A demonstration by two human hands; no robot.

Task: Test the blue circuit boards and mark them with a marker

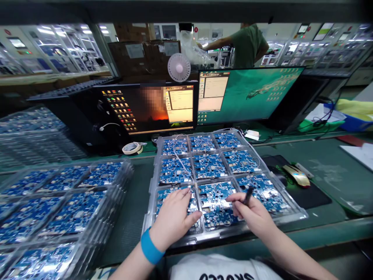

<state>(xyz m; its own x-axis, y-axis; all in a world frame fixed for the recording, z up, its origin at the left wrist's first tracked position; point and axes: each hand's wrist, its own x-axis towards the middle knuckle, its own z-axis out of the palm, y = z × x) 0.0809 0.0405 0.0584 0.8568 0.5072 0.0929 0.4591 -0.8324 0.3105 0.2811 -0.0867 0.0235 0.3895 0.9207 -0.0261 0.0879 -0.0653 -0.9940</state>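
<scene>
A clear plastic tray [224, 230] in front of me holds several blue circuit boards in rows. My left hand [173, 217] lies flat on the near-left board [163, 198], fingers stretched out, a blue band on the wrist. My right hand [252, 214] is closed around a dark pen-like tool [248, 195], its fingertips touching the near-middle board [215, 204]. A thin white cable [180, 157] runs across the boards in the tray's left column.
A stack of trays with blue boards [58, 202] fills the left. Two monitors [151, 105] [247, 93] stand behind the tray. A gold mouse [297, 175] lies on a black pad, a tape roll [132, 148] near the monitor. A person in green [247, 42] stands at the back.
</scene>
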